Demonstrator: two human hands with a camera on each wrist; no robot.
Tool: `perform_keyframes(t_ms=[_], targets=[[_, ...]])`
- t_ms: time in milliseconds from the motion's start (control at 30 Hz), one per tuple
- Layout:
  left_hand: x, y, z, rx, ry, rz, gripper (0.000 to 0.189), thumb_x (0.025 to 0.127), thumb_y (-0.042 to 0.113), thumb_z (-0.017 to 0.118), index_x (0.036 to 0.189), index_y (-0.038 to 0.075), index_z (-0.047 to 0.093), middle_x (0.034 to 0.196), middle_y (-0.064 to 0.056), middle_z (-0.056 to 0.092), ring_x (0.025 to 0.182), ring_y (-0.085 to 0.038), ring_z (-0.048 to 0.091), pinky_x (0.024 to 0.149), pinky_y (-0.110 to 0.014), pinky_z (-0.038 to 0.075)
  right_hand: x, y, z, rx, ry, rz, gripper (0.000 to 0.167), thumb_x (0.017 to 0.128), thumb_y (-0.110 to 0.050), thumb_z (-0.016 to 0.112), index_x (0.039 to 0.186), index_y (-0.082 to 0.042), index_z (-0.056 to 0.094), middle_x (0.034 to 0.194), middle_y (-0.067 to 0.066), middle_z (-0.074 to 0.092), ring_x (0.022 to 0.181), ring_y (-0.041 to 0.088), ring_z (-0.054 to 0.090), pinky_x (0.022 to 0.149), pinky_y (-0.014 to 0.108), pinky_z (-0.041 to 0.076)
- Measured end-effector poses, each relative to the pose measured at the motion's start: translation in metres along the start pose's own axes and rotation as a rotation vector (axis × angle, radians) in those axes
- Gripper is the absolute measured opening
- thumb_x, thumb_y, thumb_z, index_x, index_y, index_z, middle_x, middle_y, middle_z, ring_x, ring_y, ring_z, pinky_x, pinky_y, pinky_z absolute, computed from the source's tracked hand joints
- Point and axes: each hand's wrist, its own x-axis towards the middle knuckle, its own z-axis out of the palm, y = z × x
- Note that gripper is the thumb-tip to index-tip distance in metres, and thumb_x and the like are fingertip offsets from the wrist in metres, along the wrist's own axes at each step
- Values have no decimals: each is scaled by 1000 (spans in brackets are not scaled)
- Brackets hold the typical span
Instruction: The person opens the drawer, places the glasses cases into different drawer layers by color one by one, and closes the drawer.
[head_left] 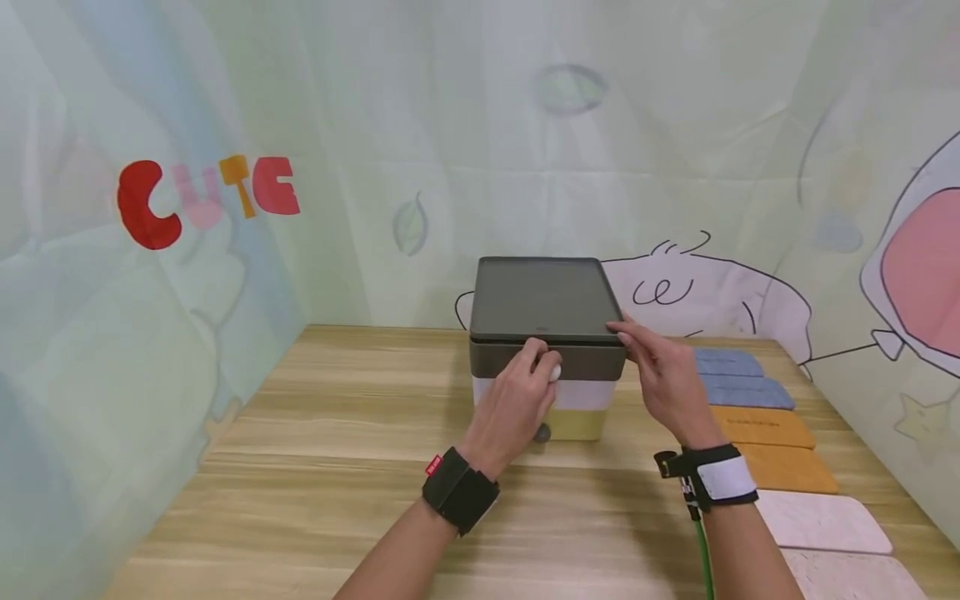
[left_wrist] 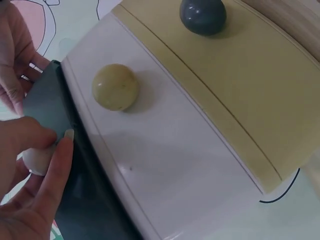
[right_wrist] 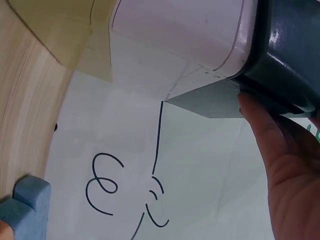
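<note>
A small drawer box (head_left: 547,296) with a dark grey top stands on the table. Its three stacked drawers are dark grey, white (left_wrist: 160,145) and yellow (left_wrist: 240,75), each with a round knob. My left hand (head_left: 513,396) pinches the white knob (left_wrist: 39,160) of the dark top drawer between thumb and fingers. Below it, a yellow knob (left_wrist: 115,87) sits on the white drawer and a dark knob (left_wrist: 203,16) on the yellow one. At the box's front right corner, my right hand (head_left: 667,375) holds the upper edge, fingertips on the top and side.
Down the right side of the table (head_left: 337,400) lies a row of flat pads: blue (head_left: 738,392), orange (head_left: 765,427) and pale pink (head_left: 825,521). A printed cloth (head_left: 360,167) hangs behind the box and along both sides.
</note>
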Motion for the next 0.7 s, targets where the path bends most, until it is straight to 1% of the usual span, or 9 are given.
perform_keyframes(t_ms=[100,200,367,533,600,633,700], targets=[[-1,2,-3,-7,-8,3,20,92,4,71,111,2,66,109,-8,57,90,-15,64,80,-23,58,-1,0,-3,43,-24,41,29,106,-12,50,127,-7,70,139,23,61,114,39,70,84,39,58],[-2,4,-6,-20,-20,-5,20,92,5,72,111,2,67,107,-8,57,88,-15,63,79,-23,58,-2,0,-6,63,-56,87,30,107,-18,49,128,-10,70,140,20,62,118,37,68,86,38,58],[-7,7,-11,-42,-32,-17,21,91,4,73,110,2,68,105,-9,56,84,-13,65,76,-21,58,-3,1,-9,68,-87,110,32,108,-23,48,129,-12,69,140,17,63,118,31,69,87,38,59],[-10,10,-15,-41,-33,-6,21,91,6,73,110,3,67,103,-8,55,82,-11,65,73,-20,58,-2,1,-11,33,-84,113,31,108,-24,48,129,-15,70,139,16,64,113,32,71,86,42,59],[-11,10,-17,-42,-28,0,21,91,6,74,110,2,66,103,-8,55,82,-11,66,73,-20,59,-2,0,-10,8,-76,111,31,107,-24,49,129,-17,70,139,16,64,109,29,72,85,42,60],[-11,11,-18,-42,-25,2,21,91,6,74,110,2,66,102,-8,55,82,-12,66,73,-21,59,-2,0,-10,-6,-70,111,30,107,-24,50,128,-18,71,138,15,65,105,27,73,84,40,60],[-11,11,-20,-36,-21,8,21,90,6,75,109,3,66,103,-8,55,82,-12,67,73,-21,59,-2,-1,-9,-27,-59,108,30,107,-24,50,128,-18,71,138,14,65,94,22,71,79,32,60]])
